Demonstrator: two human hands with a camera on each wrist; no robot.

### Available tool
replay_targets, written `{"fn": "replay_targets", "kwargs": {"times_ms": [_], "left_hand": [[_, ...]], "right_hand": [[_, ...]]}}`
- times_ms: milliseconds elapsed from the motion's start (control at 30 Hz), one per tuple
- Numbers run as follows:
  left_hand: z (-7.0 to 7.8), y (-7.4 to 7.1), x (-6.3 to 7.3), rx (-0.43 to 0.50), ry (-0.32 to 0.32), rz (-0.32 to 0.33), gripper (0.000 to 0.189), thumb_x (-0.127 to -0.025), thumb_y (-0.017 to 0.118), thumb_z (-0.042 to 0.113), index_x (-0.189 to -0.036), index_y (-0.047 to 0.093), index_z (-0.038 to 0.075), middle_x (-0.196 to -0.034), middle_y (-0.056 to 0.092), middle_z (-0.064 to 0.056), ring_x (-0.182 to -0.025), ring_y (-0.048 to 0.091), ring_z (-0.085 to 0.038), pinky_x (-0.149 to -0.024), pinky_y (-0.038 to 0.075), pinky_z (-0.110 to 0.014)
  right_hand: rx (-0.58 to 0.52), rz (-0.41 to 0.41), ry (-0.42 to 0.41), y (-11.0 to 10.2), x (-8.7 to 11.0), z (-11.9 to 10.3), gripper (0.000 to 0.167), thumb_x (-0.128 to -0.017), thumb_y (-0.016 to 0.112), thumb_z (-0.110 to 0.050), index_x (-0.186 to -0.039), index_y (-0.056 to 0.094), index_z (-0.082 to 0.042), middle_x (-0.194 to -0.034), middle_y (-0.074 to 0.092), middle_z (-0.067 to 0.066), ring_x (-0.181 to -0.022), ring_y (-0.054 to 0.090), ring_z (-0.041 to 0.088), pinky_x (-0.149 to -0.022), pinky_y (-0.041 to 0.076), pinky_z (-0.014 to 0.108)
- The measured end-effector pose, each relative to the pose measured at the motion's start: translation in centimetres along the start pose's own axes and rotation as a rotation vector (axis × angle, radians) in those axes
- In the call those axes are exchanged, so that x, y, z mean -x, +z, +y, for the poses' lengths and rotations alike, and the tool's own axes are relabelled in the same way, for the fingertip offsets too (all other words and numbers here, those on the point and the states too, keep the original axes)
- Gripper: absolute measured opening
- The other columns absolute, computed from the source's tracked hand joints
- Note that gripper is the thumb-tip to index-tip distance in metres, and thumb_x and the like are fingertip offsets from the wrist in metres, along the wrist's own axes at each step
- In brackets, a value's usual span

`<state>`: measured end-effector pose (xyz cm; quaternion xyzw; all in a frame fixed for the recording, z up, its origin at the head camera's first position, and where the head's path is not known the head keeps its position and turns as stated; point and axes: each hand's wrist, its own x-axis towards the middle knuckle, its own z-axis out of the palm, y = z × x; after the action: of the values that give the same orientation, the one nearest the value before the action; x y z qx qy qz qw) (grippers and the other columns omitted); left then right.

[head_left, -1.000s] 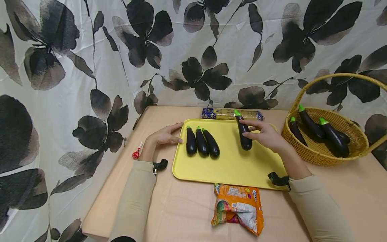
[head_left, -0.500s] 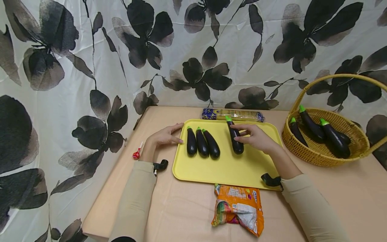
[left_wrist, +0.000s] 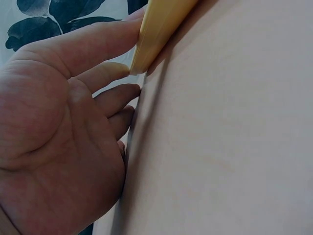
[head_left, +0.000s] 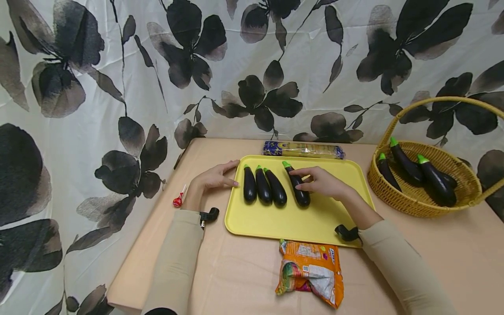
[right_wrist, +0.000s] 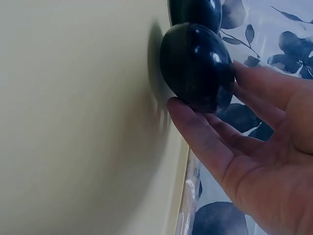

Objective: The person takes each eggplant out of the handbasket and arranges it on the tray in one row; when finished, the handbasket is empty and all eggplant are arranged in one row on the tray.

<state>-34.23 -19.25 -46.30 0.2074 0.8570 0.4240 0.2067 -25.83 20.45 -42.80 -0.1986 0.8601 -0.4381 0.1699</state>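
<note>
In the head view my right hand holds a dark purple eggplant with a bright green stem end, low over a yellow tray. The right wrist view shows the eggplant's rounded end between thumb and fingers, with its shadow on the tray. To its left, three eggplants lie side by side on the tray, stem ends away from me. My left hand grips the tray's left rim; in the left wrist view the thumb lies over the rim and a fingertip meets its lower edge.
On the right stands a wicker basket with a tall handle and several eggplants inside. A long clear-and-blue packet lies behind the tray, an orange snack bag in front. A red lollipop sits near the table's left edge.
My right hand has carried the eggplant leftward and slightly toward me, closer to the three on the tray. The left hand has stayed at the tray rim.
</note>
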Motion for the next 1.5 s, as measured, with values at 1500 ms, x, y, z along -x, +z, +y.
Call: {"fn": "replay_targets", "kwargs": {"times_ms": [1500], "left_hand": [[-0.3,0.0,-0.1,-0.005,0.008,-0.002,0.101,-0.082,0.090,0.027,-0.165,0.033,0.021,-0.175,0.019,-0.004,-0.164,0.007,-0.024,-0.133,0.006,-0.047]], "right_hand": [[0.082,-0.114,-0.020,1.1,-1.4,-1.1,0.055,-0.102,0.069,-0.020,-0.153,0.052,-0.006,-0.153,0.053,0.020,-0.082,0.065,0.021,-0.067,0.057,0.036]]}}
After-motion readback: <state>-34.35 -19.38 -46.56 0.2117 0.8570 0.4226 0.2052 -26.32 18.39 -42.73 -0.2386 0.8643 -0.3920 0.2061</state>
